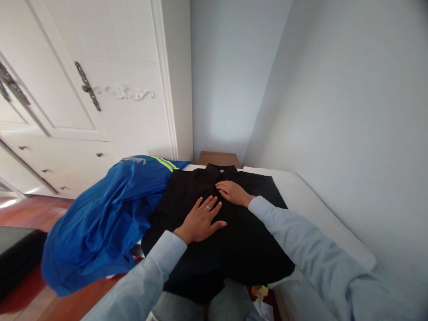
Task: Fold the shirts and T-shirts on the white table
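Note:
A black collared shirt (240,240) lies spread out on a white table, its collar (221,171) at the far end and its lower edge hanging over my knees. My left hand (200,222) rests on the middle of the shirt with fingers spread; a ring shows on one finger. Farther up, just below the collar, my right hand (233,192) touches the shirt front, its fingers stretched out to the left. No grip on the cloth is visible in either hand.
Blue clothing (110,214) with a yellow-green reflective stripe drapes off the left side. The white tabletop (321,214) extends along the right wall. Behind it is a brown wooden piece (219,158). A white wardrobe (133,58) stands at the left, a black item (22,254) on the floor.

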Demonstrator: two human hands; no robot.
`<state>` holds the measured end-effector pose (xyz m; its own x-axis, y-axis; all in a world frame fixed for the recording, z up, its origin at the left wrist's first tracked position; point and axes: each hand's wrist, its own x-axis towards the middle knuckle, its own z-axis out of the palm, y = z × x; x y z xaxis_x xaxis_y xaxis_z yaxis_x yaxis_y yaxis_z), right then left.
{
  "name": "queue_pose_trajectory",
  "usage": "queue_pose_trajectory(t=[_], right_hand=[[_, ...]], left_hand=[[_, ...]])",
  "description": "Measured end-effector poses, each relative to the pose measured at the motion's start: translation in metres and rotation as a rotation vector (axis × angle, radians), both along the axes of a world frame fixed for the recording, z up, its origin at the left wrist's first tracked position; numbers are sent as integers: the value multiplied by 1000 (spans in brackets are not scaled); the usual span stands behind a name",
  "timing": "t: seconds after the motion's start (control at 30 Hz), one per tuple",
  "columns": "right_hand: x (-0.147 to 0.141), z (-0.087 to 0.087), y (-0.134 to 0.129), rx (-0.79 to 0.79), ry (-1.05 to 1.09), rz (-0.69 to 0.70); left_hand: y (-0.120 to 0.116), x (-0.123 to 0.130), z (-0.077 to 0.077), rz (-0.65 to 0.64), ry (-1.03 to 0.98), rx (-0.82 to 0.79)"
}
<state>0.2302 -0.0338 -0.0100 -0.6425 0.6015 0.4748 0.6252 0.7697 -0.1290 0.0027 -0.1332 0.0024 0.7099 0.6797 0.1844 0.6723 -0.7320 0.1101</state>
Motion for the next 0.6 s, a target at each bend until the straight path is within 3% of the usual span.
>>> queue_pose_trajectory(t=[0.13, 0.23, 0.4, 0.6], right_hand=[[5, 12, -16, -28, -134, 9], [14, 16, -40, -26, -111, -68], [29, 4, -82, -172, -126, -175], [28, 5, -94, -236, -20, -189]], left_hand=[[1, 0, -1, 3, -24, -20], [2, 0, -1, -2, -36, -28], [4, 1, -3, -11, -27, -22], [5, 2, -7, -27, -38, -2]])
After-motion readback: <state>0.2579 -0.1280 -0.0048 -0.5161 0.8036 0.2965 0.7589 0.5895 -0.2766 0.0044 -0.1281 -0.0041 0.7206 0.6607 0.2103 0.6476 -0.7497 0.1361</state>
